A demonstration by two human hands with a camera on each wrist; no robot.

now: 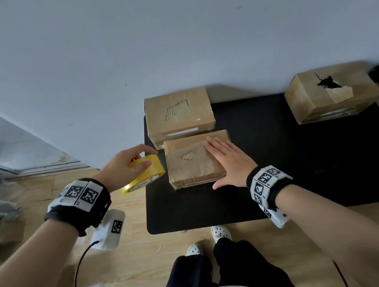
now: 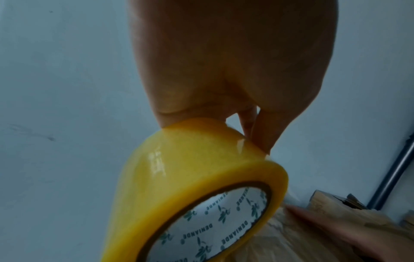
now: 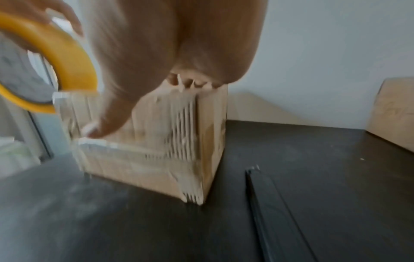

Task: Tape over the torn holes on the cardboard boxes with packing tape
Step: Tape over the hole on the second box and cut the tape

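A small cardboard box (image 1: 186,165) lies on the black mat (image 1: 282,180), its top covered in clear tape over a torn patch. My right hand (image 1: 229,160) presses flat on the right part of that top with straight fingers; in the right wrist view its blurred thumb (image 3: 105,127) touches the box (image 3: 156,156). My left hand (image 1: 125,166) grips a yellow roll of packing tape (image 1: 146,173) just left of the box, fingers curled over its rim. The left wrist view shows the roll (image 2: 179,186) close up. A box (image 1: 329,92) at the far right has an open torn hole.
A larger taped box (image 1: 178,114) stands against the white wall behind the small one. The mat lies on a wooden floor (image 1: 130,256). Plastic wrapping and cardboard scraps (image 1: 0,212) lie at the far left. My feet stand at the mat's front edge.
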